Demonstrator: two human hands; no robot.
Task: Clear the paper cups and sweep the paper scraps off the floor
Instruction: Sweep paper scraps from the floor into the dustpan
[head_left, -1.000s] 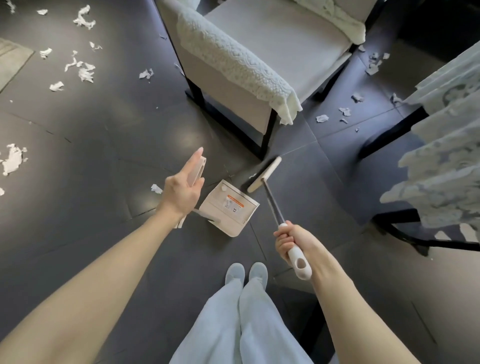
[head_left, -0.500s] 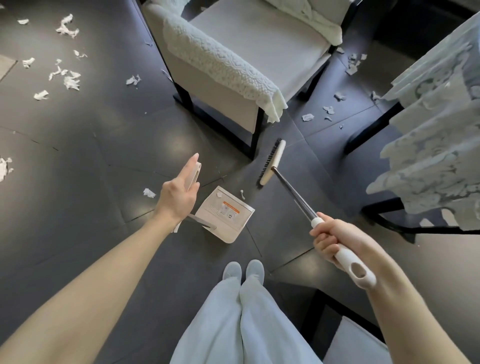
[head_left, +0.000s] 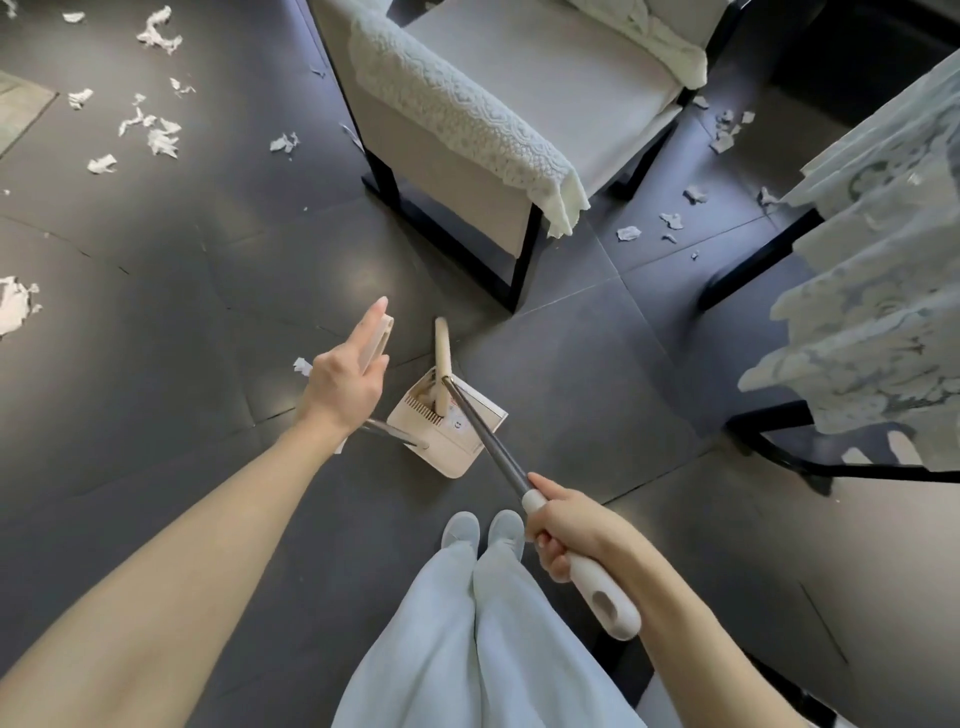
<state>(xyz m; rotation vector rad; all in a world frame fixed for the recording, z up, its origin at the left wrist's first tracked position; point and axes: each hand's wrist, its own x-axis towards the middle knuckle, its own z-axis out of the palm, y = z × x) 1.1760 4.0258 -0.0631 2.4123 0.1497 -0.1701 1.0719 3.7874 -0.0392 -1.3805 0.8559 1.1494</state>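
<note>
Over the dustpan (head_left: 453, 449), right fingers (head_left: 551, 546) curl round the broom (head_left: 442, 358); left fingers (head_left: 372, 326) pinch its handle (thumb hidden).

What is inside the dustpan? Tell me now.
The broom stands head-down inside the dustpan, beside its comb teeth. Nothing else shows on the pan's bare part; anything under the bristles is hidden.

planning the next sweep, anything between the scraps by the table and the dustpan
Mostly bare floor, but the armchair's black corner leg stands close beside the straight line from those scraps to the dustpan, so the broom must skirt it.
</note>
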